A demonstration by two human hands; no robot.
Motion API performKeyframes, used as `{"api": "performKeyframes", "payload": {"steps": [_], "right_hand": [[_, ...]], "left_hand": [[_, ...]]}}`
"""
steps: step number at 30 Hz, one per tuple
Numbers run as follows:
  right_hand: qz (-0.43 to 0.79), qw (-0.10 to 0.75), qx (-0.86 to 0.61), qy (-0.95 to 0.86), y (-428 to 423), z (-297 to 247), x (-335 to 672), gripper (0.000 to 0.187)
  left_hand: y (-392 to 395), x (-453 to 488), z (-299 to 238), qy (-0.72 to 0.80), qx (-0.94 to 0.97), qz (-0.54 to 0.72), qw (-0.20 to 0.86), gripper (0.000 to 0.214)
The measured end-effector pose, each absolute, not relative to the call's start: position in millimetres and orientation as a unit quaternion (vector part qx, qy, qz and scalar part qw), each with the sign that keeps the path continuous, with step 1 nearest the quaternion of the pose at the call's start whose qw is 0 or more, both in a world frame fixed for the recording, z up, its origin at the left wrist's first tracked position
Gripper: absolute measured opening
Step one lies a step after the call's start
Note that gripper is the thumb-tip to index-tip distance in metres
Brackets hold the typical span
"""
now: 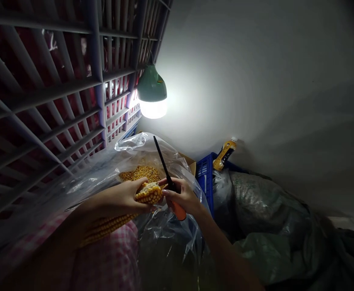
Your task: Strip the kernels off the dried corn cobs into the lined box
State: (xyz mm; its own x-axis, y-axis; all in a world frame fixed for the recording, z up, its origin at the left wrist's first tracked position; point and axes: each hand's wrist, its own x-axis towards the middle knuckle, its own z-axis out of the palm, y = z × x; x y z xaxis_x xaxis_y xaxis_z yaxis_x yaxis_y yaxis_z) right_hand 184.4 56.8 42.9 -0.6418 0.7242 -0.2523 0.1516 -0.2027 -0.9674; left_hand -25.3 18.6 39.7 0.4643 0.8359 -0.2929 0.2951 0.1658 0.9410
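My left hand point(125, 198) is wrapped round a yellow corn cob point(148, 194) whose long end runs down over my lap. My right hand point(183, 197) grips a tool with an orange handle point(179, 211) and a thin dark shaft point(161, 159) that points up and away from the cob's tip. Both hands meet over a clear plastic bag point(128, 153) that holds a heap of loose corn kernels point(140, 173).
A grey slatted crate wall point(52, 93) rises on the left. A lit green hanging lamp point(151, 95) glows against the white wall. A blue crate point(205, 178) with a yellow bottle point(224, 154) stands behind. Dark filled sacks point(264, 214) lie to the right.
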Motion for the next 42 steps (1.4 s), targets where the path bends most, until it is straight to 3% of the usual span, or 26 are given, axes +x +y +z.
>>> {"api": "performKeyframes", "payload": {"steps": [7, 16, 24, 33, 42], "right_hand": [[0.685, 0.200, -0.372, -0.593, 62, 30, 186, 0.040], [0.656, 0.228, -0.393, -0.603, 60, 17, 186, 0.019], [0.685, 0.205, -0.395, -0.576, 58, 24, 192, 0.034], [0.682, 0.253, -0.395, -0.561, 56, 3, 188, 0.025], [0.702, 0.215, -0.375, -0.566, 58, 12, 193, 0.030]], "left_hand": [[25, -23, 27, 0.473, 0.624, 0.191, 0.591, 0.048], [26, -20, 24, 0.491, 0.642, 0.160, 0.567, 0.051], [27, -17, 25, 0.496, 0.660, 0.126, 0.550, 0.049], [28, -15, 37, 0.498, 0.672, 0.077, 0.542, 0.047], [29, -14, 31, 0.511, 0.679, 0.058, 0.524, 0.047]]}}
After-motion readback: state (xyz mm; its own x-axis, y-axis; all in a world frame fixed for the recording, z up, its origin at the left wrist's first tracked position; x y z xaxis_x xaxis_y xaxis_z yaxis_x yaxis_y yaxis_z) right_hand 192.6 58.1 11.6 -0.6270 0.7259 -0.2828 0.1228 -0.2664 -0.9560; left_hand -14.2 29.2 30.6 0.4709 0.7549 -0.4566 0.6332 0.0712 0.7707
